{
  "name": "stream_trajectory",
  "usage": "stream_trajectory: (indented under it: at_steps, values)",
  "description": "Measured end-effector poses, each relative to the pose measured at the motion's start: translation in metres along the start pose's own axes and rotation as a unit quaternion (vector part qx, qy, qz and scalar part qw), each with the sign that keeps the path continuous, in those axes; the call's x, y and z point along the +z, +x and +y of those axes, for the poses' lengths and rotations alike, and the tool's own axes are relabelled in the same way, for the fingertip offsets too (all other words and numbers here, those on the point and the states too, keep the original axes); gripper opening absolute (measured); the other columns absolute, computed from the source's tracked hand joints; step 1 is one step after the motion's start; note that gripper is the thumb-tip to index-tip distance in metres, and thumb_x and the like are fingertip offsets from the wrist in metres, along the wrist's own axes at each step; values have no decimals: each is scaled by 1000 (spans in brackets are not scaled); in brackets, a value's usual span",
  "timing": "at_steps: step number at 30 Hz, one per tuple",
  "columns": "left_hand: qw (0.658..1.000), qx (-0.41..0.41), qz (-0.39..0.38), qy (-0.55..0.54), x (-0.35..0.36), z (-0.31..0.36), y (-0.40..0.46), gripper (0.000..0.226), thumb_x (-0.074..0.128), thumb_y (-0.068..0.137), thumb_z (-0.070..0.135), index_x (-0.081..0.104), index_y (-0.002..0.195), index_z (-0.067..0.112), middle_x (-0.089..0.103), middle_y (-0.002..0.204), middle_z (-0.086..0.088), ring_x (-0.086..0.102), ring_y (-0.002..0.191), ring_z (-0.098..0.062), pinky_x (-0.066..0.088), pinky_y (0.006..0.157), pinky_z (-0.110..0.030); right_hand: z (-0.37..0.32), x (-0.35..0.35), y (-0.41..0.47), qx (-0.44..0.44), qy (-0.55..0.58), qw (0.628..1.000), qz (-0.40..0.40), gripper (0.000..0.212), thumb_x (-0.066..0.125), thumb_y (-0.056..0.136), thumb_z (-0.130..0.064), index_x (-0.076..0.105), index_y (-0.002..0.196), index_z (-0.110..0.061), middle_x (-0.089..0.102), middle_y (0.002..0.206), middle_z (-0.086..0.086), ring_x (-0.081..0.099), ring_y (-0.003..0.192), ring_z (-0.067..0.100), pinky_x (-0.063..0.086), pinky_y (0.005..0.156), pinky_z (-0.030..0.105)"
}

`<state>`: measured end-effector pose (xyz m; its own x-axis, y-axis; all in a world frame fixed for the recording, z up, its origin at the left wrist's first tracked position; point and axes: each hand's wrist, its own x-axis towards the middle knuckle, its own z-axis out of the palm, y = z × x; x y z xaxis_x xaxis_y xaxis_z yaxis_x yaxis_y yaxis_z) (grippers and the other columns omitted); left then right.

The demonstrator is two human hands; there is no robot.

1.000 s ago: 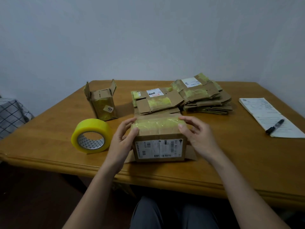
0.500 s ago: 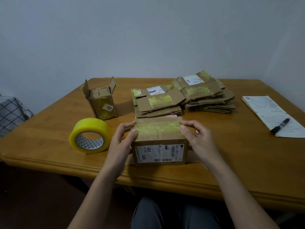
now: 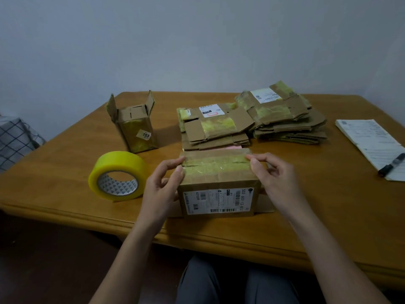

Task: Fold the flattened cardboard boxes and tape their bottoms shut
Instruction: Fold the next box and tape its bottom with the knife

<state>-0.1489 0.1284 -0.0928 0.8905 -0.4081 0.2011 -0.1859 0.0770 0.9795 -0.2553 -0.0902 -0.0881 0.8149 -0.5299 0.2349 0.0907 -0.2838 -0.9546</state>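
A folded cardboard box (image 3: 217, 183) stands near the table's front edge, a shipping label on its near face and yellowish tape across its top flaps. My left hand (image 3: 163, 183) holds its left end, thumb and forefinger at the top left corner. My right hand (image 3: 275, 179) holds the right end, fingertips pressing the tape at the top right corner. A yellow tape roll (image 3: 117, 175) stands on edge to the left of the box. Two stacks of flattened boxes lie behind it, one in the middle (image 3: 215, 128) and one to the right (image 3: 285, 116).
An upright folded box (image 3: 137, 126) with open top flaps and a "203" sticker stands at the back left. A paper pad (image 3: 370, 141) with a black marker (image 3: 391, 164) lies at the right. A checked fabric (image 3: 15, 139) shows beyond the wooden table's (image 3: 65, 145) left edge.
Both hands have slid up the box's ends; their fingertips now sit at the top corners on the tape. The box has stayed in place.
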Motion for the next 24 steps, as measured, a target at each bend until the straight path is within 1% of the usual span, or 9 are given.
stream_trajectory:
  at_steps: [3, 5, 7, 10, 14, 17, 19, 22, 24]
  values:
    - [1000, 1, -1, 6, 2, 3, -5, 31, 51, 91, 43, 65, 119, 45, 65, 115, 27, 64, 104, 3, 57, 70, -22, -4, 2, -5, -53, -82, 995, 11, 37, 43, 93, -48, 65, 118, -31, 64, 112, -18, 59, 86, -7, 47, 57, 12]
    - [999, 12, -13, 40, 1, 7, -8, 39, 47, 93, 47, 54, 131, 50, 56, 127, 31, 56, 120, 3, 57, 86, -28, -8, 5, -8, -85, -123, 988, 37, 49, 38, 89, -55, 62, 122, -27, 58, 120, -18, 53, 98, -13, 46, 73, 8]
    - [996, 27, -22, 77, 1, 14, -10, 43, 42, 95, 48, 42, 138, 50, 46, 137, 31, 45, 131, 3, 49, 103, -36, -13, 8, -10, -109, -118, 986, 54, 46, 38, 90, -51, 57, 124, -26, 54, 120, -22, 49, 103, -20, 44, 83, 6]
    - [993, 40, -32, 103, 0, 26, -10, 49, 39, 95, 49, 36, 144, 46, 40, 150, 19, 38, 138, -1, 42, 111, -41, -21, 8, -9, -119, -115, 985, 56, 44, 40, 92, -47, 53, 130, -28, 50, 117, -30, 43, 101, -30, 40, 81, 0]
    - [995, 30, -34, 91, -3, 35, -9, 57, 42, 90, 54, 39, 145, 44, 43, 151, 11, 41, 138, -9, 46, 107, -45, -28, 2, -7, -106, -136, 983, 59, 53, 38, 90, -55, 61, 129, -27, 60, 128, -11, 53, 110, -6, 51, 86, 22]
    - [997, 0, -40, 64, -3, 36, -12, 52, 45, 91, 52, 41, 143, 50, 43, 149, 14, 45, 133, -8, 55, 94, -34, -32, 4, -9, -62, -140, 988, 18, 60, 38, 86, -61, 56, 133, -29, 56, 136, -6, 54, 117, 13, 53, 85, 32]
    - [998, -2, -32, 61, -4, 39, -14, 47, 48, 94, 49, 44, 141, 51, 47, 144, 16, 53, 122, -2, 58, 83, -28, -36, 6, -11, -60, -146, 987, 12, 53, 44, 90, -56, 56, 133, -27, 56, 135, -6, 54, 119, 16, 54, 87, 36]
    - [999, -17, -24, 43, -9, 54, -10, 39, 54, 90, 53, 58, 129, 51, 61, 124, 21, 64, 97, 7, 60, 67, -27, -53, -1, -9, -58, -126, 989, 44, 35, 55, 92, -48, 65, 119, -28, 63, 113, -14, 61, 102, 8, 53, 72, 26]
    - [998, -45, -20, 36, -13, 66, -6, 26, 56, 94, 48, 66, 117, 47, 69, 109, 16, 69, 85, -2, 57, 57, -25, -62, -9, -5, -38, -136, 989, 34, 25, 56, 90, -51, 68, 105, -34, 64, 99, -19, 60, 92, 1, 52, 69, 26]
